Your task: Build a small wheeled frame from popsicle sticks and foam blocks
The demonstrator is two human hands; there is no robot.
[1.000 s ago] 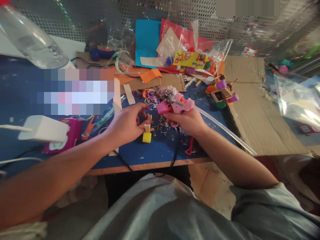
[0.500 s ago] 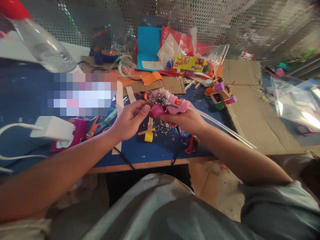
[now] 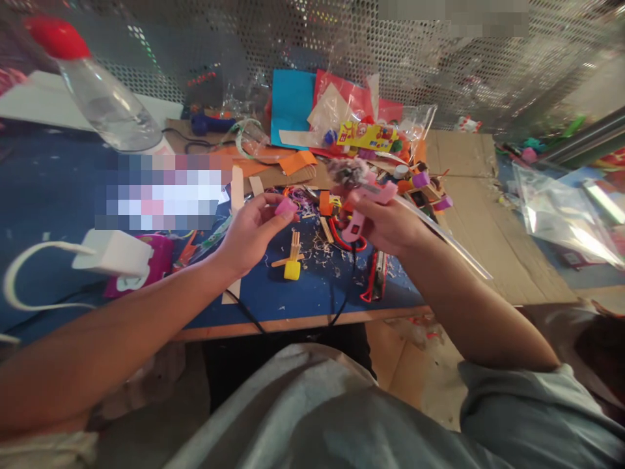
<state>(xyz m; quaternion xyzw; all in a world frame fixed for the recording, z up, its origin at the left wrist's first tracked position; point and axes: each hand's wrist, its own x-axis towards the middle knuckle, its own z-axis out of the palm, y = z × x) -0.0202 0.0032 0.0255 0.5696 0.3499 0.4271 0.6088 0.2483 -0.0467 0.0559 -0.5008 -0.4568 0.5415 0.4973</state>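
Observation:
Between the thumb and fingers of my left hand (image 3: 256, 231) is a small pink cylinder (image 3: 286, 207). My right hand (image 3: 390, 225) is wrapped round a pink hot glue gun (image 3: 355, 227), whose nozzle end is covered in greyish fluff. A long clear glue stick (image 3: 454, 245) sticks out of the gun's back, to the right. Below and between the hands lies a yellow cylinder (image 3: 291, 270) joined to short wooden sticks (image 3: 295, 244). A red-and-black cutter (image 3: 375, 277) rests near the table edge, below my right hand.
A bottle with a red cap (image 3: 112, 111) leans at the left. A white charger (image 3: 112, 254) sits in a magenta power strip (image 3: 159, 264). Coloured paper (image 3: 293, 107) and a yellow packet (image 3: 368, 135) lie at the back. Cardboard (image 3: 488, 221) covers the right side.
The glue gun has moved right and up, away from the pink cylinder. My left hand, still pinching the cylinder, is now apart from my right hand.

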